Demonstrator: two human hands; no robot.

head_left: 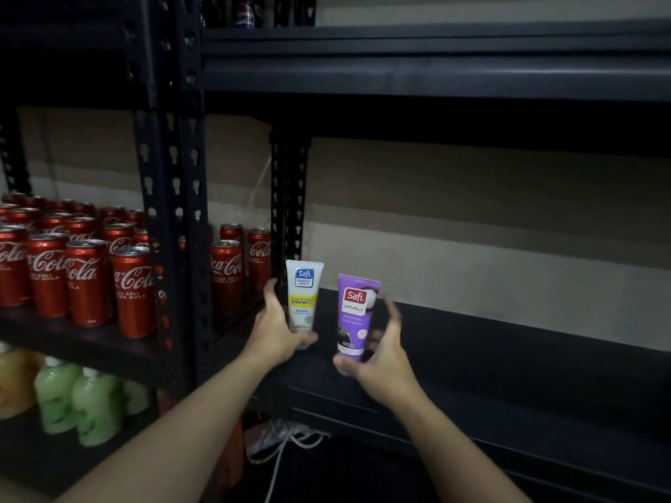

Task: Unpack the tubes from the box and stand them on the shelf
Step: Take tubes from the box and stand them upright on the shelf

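The left hand (276, 332) grips the white tube (303, 295) just right of the rear post (288, 197). The right hand (381, 361) grips the purple tube (354, 317) further right of it. Both tubes' long axes run near vertical, caps down, with the shelf (508, 343) directly beneath.

A shop or stockroom — dark metal racking (508, 350) lined with rows of cola cans (87, 281) (green bottles (96, 408) below)
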